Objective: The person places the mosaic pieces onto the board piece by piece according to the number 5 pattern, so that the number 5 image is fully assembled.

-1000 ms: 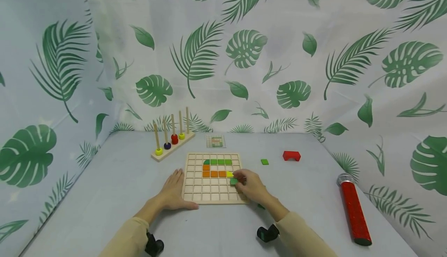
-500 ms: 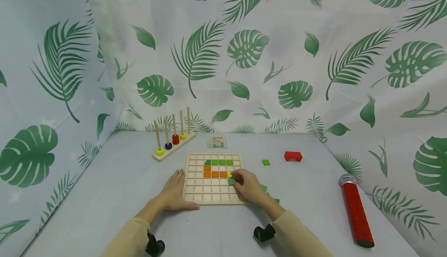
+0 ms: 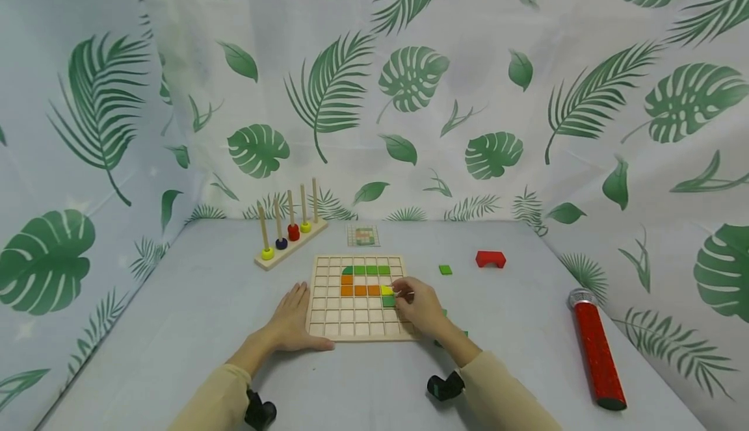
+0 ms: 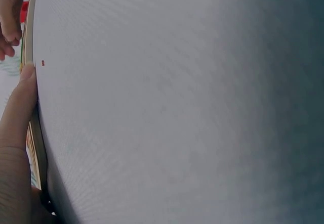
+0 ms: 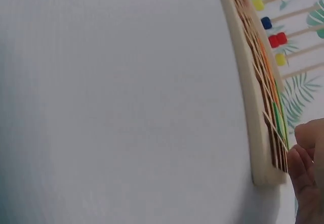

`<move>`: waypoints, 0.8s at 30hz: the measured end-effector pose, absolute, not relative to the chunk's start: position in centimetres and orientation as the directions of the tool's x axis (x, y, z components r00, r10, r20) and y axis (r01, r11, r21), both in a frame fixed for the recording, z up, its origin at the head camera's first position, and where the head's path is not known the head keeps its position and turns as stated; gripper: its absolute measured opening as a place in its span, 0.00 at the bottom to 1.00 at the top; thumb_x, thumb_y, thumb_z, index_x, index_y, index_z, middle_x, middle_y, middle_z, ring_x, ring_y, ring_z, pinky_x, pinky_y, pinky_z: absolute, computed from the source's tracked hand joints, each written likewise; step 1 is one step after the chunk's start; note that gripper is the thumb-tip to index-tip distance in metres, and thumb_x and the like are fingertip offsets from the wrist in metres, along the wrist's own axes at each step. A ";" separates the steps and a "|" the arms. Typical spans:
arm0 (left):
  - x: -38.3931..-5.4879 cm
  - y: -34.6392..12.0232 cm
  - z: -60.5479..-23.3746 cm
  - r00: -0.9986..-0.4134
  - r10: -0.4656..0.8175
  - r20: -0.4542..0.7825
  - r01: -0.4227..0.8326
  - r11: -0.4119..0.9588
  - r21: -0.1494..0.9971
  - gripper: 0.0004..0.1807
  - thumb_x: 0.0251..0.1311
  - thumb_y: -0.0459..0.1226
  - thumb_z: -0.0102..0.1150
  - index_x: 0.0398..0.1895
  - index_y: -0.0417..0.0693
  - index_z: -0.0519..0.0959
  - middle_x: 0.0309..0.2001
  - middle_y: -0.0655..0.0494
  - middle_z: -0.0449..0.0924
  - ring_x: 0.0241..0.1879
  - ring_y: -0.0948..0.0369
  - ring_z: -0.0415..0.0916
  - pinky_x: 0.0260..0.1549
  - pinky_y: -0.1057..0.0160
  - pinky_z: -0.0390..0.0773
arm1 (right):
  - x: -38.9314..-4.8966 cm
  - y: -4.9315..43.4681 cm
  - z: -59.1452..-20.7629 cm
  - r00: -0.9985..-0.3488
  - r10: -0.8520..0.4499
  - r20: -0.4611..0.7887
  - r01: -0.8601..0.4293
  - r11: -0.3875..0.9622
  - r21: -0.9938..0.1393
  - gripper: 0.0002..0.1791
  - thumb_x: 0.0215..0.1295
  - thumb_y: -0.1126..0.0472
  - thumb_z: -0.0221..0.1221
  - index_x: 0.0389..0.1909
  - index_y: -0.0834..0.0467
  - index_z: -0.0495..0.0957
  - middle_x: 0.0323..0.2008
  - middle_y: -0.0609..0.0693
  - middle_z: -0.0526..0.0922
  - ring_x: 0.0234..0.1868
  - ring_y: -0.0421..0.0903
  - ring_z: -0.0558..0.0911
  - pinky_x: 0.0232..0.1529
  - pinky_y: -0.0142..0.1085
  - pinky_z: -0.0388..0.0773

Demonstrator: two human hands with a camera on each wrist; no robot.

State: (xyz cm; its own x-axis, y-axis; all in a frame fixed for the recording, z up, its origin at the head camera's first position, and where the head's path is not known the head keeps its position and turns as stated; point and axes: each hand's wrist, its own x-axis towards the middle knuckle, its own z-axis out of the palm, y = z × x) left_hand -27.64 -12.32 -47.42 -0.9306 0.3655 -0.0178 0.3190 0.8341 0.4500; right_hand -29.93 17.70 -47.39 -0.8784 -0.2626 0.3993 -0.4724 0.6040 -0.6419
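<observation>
A wooden grid board [image 3: 328, 327] lies on the table, with green, orange and yellow tiles set in its cells. My left hand [image 3: 287, 324] rests on the table at the board's left edge, fingers straight and thumb along its front edge. In the left wrist view, the left thumb [image 4: 17, 107] touches the board's side. My right hand [image 3: 422, 304] is over the board's right side, fingertips bent beside a yellow tile [image 3: 386, 290] and a green tile [image 3: 388, 301]. Nothing shows between its fingers. The green tile sits in the cell just in front of the yellow one.
Behind the board lie a pattern card [image 3: 363, 236] and a peg stand with coloured beads [image 3: 292, 247]. A loose green tile [image 3: 445, 270], a red arch block [image 3: 490, 259] and a red microphone [image 3: 598, 353] are to the right. More green tiles [image 3: 462, 337] lie partly hidden by the right forearm.
My right hand has let go of the green tile, which lies in its cell, and has drawn slightly to the right. The left hand stays in place.
</observation>
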 end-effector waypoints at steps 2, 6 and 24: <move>-27.6 -12.3 -47.4 -0.932 0.363 -0.020 0.316 0.835 0.451 0.73 0.34 0.69 0.66 0.71 0.29 0.44 0.72 0.33 0.42 0.72 0.43 0.35 0.69 0.47 0.40 | -30.0 18.4 -47.2 -0.883 -0.234 0.407 -0.459 0.608 -0.648 0.14 0.57 0.75 0.60 0.45 0.66 0.77 0.37 0.53 0.81 0.38 0.45 0.80 0.40 0.36 0.80; -27.6 -12.3 -47.4 -0.932 0.361 -0.017 0.316 0.837 0.446 0.72 0.34 0.69 0.66 0.71 0.29 0.45 0.72 0.33 0.42 0.72 0.43 0.35 0.69 0.47 0.41 | -30.2 20.3 -46.8 -0.909 -0.171 0.381 -0.392 0.663 -0.638 0.13 0.58 0.73 0.60 0.45 0.64 0.77 0.36 0.51 0.81 0.39 0.45 0.80 0.42 0.39 0.80; -27.5 -12.2 -47.3 -0.933 0.360 -0.025 0.309 0.832 0.461 0.72 0.34 0.68 0.67 0.71 0.28 0.44 0.72 0.33 0.41 0.71 0.42 0.34 0.68 0.46 0.41 | -29.2 26.0 -47.0 -0.944 -0.167 0.285 -0.314 0.721 -0.618 0.12 0.60 0.72 0.59 0.46 0.63 0.77 0.37 0.50 0.81 0.40 0.44 0.79 0.45 0.41 0.79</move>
State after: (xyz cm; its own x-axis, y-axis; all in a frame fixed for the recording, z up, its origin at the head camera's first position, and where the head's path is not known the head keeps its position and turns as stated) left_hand -27.53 -12.18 -47.26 -0.9325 0.3603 -0.0252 0.3090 0.8320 0.4608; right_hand -29.20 25.97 -46.97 -0.9440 -0.1666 0.2847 -0.3135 0.7213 -0.6176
